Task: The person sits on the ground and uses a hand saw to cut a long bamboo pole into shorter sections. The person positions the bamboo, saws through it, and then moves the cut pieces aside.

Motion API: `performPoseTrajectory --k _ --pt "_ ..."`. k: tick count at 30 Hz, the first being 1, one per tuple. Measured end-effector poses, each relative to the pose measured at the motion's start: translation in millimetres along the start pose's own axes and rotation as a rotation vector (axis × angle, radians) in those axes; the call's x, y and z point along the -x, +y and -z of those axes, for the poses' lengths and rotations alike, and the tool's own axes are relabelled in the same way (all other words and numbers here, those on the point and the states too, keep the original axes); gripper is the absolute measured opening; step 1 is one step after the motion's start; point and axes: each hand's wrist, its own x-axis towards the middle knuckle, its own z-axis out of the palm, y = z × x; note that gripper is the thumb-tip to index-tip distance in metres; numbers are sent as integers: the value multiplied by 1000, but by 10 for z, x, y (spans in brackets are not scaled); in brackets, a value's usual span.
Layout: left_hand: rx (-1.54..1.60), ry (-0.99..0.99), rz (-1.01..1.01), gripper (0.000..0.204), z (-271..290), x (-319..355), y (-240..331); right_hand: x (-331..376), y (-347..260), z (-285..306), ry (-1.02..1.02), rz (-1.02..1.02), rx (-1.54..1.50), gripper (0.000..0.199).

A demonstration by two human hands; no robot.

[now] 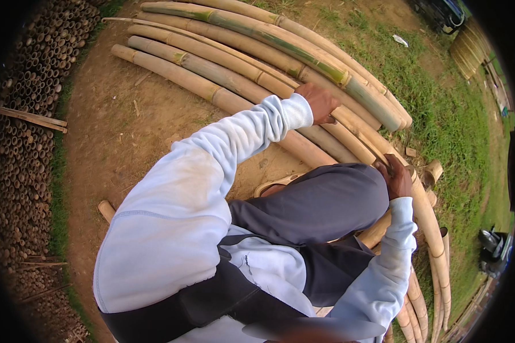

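My left hand [319, 103] is closed over a long tan bamboo pole [377, 139] in the middle of a row. Its fingertips are partly hidden beneath the palm. Farther right and nearer to me, my right hand [396, 176] is wrapped round the same stretch of bamboo, just beyond my bent knee [360, 186]. Several more poles lie side by side along the ground, among them a greenish pole [303, 51] on the far side and a plain tan pole [171, 74] on the near side. Whether a small tool sits in either hand cannot be made out.
Stacked cut bamboo ends [34, 74] fill the left side. Short bamboo pieces [433, 170] and more curved poles [440, 274] lie at my right. Grass [469, 154] spreads beyond, with a parked motorbike [492, 246] at the right edge. A sandal [277, 184] shows under my leg.
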Motion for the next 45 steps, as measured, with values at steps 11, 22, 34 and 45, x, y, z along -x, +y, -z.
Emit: performPoseTrajectory --k 11,22,34,45 --pt "288 -356 33 83 -1219 496 178 509 770 -857 -747 -334 214 40" --pt "485 -707 -215 55 -2698 680 201 1355 777 -1333 -998 -556 281 43" --pt "791 -360 -358 39 -1148 -756 175 1618 831 -1738 -956 -713 173 65" --pt "208 -205 -675 42 316 -2065 2294 1364 -315 106 -410 -343 -90 52"
